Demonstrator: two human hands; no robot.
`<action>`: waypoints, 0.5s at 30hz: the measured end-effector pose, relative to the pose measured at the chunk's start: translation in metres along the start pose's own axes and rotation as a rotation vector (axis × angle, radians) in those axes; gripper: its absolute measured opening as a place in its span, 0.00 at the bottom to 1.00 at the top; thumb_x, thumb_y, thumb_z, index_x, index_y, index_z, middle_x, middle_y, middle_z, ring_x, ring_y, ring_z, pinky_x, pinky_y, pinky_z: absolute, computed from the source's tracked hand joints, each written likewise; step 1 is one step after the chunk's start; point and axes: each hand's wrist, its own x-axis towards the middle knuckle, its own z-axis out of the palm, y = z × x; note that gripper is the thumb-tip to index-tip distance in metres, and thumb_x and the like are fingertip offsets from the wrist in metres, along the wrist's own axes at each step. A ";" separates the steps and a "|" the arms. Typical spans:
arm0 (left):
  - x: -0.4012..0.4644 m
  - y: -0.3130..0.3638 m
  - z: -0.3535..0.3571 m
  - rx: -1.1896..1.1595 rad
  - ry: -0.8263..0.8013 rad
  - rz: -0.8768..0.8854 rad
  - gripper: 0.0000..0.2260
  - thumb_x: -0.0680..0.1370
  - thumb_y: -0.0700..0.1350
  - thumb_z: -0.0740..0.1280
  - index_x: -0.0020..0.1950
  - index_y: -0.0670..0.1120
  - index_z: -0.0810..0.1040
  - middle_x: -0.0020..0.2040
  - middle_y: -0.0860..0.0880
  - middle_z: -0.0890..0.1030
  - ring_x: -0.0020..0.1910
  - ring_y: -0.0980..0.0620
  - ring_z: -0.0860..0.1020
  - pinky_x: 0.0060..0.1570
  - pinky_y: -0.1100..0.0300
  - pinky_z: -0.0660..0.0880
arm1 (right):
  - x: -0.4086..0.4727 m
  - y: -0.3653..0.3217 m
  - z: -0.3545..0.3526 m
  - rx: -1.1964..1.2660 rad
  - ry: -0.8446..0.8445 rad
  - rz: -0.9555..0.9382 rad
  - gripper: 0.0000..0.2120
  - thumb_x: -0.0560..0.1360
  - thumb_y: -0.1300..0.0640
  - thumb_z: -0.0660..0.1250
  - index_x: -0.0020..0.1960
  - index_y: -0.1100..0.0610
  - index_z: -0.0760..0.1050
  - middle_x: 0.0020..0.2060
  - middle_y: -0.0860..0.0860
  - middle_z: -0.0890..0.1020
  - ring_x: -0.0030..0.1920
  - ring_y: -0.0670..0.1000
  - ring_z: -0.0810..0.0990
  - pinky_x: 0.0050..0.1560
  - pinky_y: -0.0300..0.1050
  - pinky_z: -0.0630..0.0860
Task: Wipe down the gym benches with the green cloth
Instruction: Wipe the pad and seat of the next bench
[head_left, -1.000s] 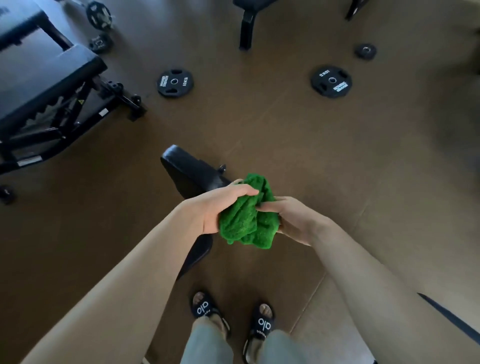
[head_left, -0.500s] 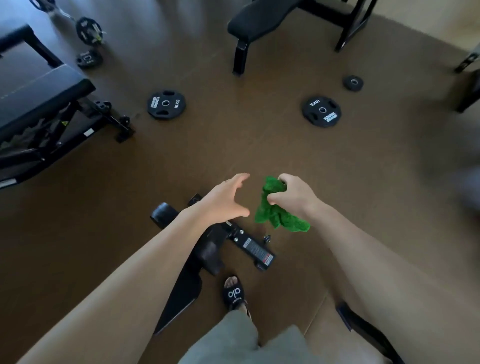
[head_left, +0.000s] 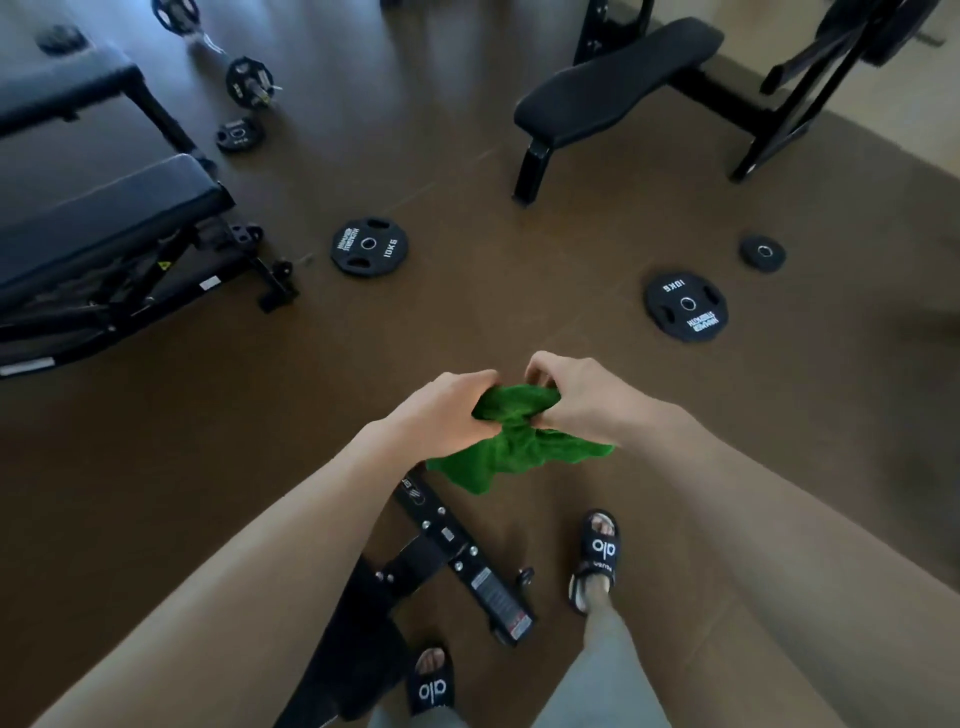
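Note:
The green cloth (head_left: 511, 441) is bunched in front of me at waist height, above the brown floor. My left hand (head_left: 441, 415) grips its left side and my right hand (head_left: 576, 397) pinches its upper right edge, so both hands hold it between them. A flat black bench (head_left: 613, 85) stands ahead to the right. An adjustable black bench (head_left: 98, 223) stands at the left. The dark pad and frame of a third bench (head_left: 363, 639) lie right below my arms, by my feet.
Black weight plates lie on the floor: one (head_left: 369, 247) centre left, one (head_left: 685, 305) to the right, a small one (head_left: 762, 253) beyond it. A loaded bar (head_left: 249, 83) and small plate (head_left: 239, 134) sit at the back left. Rack legs (head_left: 810, 67) stand far right.
My left hand, which had let go half a second ago, has taken hold of the cloth again. I have stepped forward and the view has tilted up toward the far benches.

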 end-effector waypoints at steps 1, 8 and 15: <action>0.015 0.001 -0.006 0.016 0.011 -0.031 0.08 0.76 0.50 0.70 0.45 0.53 0.70 0.42 0.51 0.79 0.42 0.49 0.80 0.45 0.44 0.80 | 0.016 0.007 -0.012 -0.059 -0.005 -0.015 0.11 0.74 0.56 0.72 0.54 0.50 0.74 0.47 0.50 0.81 0.47 0.53 0.82 0.44 0.49 0.80; 0.109 0.031 -0.046 0.147 0.147 -0.334 0.11 0.81 0.52 0.67 0.58 0.51 0.69 0.47 0.49 0.78 0.44 0.45 0.80 0.44 0.48 0.80 | 0.116 0.039 -0.106 -0.413 0.082 -0.155 0.05 0.78 0.60 0.64 0.54 0.55 0.74 0.46 0.56 0.80 0.44 0.60 0.78 0.41 0.48 0.70; 0.171 0.031 -0.101 0.161 0.178 -0.375 0.10 0.81 0.54 0.68 0.52 0.50 0.71 0.52 0.51 0.73 0.51 0.47 0.76 0.50 0.49 0.75 | 0.200 0.038 -0.185 -0.596 0.059 -0.283 0.08 0.78 0.52 0.66 0.57 0.51 0.76 0.48 0.51 0.81 0.48 0.57 0.80 0.44 0.48 0.70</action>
